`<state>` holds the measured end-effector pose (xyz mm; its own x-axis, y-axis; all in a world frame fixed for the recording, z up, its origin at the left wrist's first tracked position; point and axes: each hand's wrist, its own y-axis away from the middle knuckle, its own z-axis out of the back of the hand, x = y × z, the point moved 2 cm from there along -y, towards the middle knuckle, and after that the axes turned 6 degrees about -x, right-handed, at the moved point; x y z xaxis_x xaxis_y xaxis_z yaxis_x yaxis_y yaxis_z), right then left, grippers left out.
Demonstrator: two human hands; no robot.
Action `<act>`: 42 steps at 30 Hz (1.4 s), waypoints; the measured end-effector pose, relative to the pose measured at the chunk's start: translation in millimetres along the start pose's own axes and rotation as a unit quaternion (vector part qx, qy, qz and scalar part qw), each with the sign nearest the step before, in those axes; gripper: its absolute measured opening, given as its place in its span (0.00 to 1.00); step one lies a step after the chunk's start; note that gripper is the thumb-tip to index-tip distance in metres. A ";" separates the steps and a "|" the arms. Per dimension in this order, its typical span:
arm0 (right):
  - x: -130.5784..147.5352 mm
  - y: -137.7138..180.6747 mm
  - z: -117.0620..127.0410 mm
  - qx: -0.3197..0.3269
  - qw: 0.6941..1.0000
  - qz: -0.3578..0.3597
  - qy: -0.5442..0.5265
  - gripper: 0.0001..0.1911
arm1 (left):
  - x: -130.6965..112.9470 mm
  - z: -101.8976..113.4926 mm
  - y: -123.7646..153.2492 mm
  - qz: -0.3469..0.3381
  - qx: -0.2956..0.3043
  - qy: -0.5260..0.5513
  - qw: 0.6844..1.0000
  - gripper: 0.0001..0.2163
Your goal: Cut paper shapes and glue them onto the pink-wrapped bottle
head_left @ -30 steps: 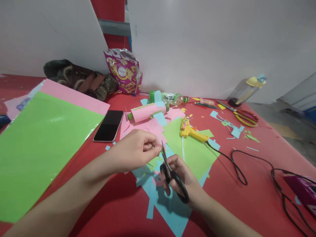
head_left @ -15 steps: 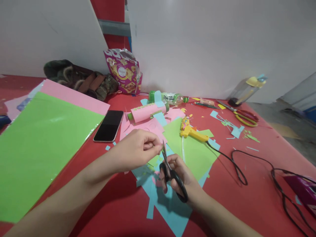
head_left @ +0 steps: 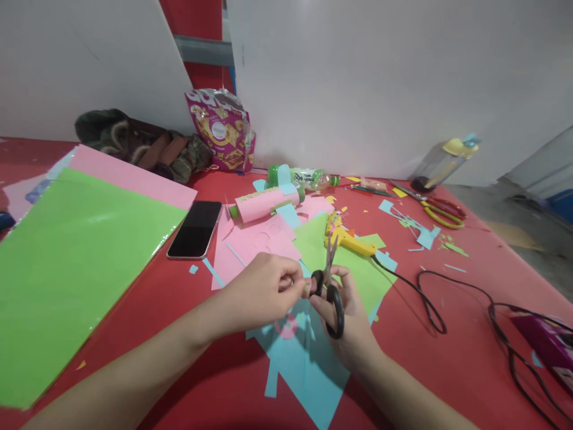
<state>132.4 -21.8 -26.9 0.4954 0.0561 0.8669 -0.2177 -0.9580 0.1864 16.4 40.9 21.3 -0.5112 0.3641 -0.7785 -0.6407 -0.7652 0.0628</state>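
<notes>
Left hand (head_left: 264,292) is lying over the near middle of the red table (head_left: 447,334), its thumb and forefinger pressing together on a small paper scrap (head_left: 305,289) (too small to tell its colour or outline). Right hand (head_left: 353,322) is gripping the black-handled scissors (head_left: 331,286) with its fingers through the loops. The blades are standing almost together, showing little or no gap.

Relation noted: the scrap is sitting just to the left of the scissor loops, level with the handles rather than the blades. The scissors' long axis is running away from the person, tips pointing toward the far edge and slightly upward. The left hand is the nearer one to the scrap, already pinching it. The right hand is touching, or nearly touching, the left fingertips.

Beneath both hands a cut blue sheet (head_left: 308,370) is lying at the near edge, overlapping a green sheet (head_left: 358,272) and pink sheets (head_left: 255,239). A yellow glue gun (head_left: 347,239) is resting just beyond the scissor tips, its black cable (head_left: 430,304) trailing toward the right edge. A phone (head_left: 196,229) is lying face up left of the pink sheets, and a large green sheet (head_left: 67,257) is covering the left side.
</notes>
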 end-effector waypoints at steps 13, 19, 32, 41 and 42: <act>0.1 -1.3 2.9 -0.031 0.998 0.039 0.031 0.21 | 4.3 -14.7 -0.3 0.005 0.021 -0.019 1.000 0.11; 2.5 -2.0 3.9 -0.051 0.996 0.056 0.040 0.20 | 5.3 -16.6 0.2 0.011 0.030 -0.009 0.999 0.11; -9.1 -0.4 1.9 0.120 0.991 -0.043 0.028 0.22 | 5.2 24.2 -5.8 0.022 -0.039 0.034 0.998 0.09; -5.4 4.9 -2.6 0.204 0.975 -0.067 0.052 0.22 | 2.2 33.4 -2.1 0.017 0.011 0.038 0.999 0.10; -4.6 4.9 -2.9 0.204 0.975 -0.066 0.054 0.23 | 2.1 33.1 -2.1 0.012 0.017 0.033 0.999 0.11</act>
<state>126.7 -26.0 -28.7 0.4007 0.1951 0.8952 0.2059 -0.9712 0.1195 -2.2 60.9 40.2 -0.4885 0.3081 -0.8164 -0.6480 -0.7547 0.1029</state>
